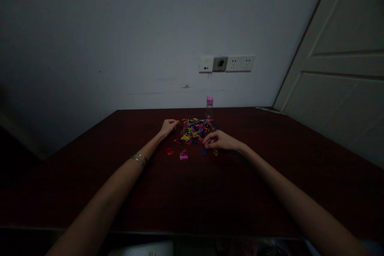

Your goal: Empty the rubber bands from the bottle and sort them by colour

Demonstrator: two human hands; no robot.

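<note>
Intermixing is the main hazard, in our judgement. The pile of small coloured loops (195, 129), possibly elastic bands, lies loose at the middle of the dark red table (168, 200). In front of it sit a red cluster (170, 151), a pink cluster (183, 155), a blue cluster (203, 152) and a yellow cluster (215, 152). A low sweep of the right hand (219, 141) could drag the blue or yellow pieces into the pile, since both lie just beside it. Overreach could tip the clear bottle (209, 111), upright behind the pile.

We note both forearms extended forward over the table. The left hand (170, 126) is at the pile's left edge, fingers close together; the right is at the front-right edge, fingers curled, spacing narrow. We cannot tell whether either holds a loop.
</note>
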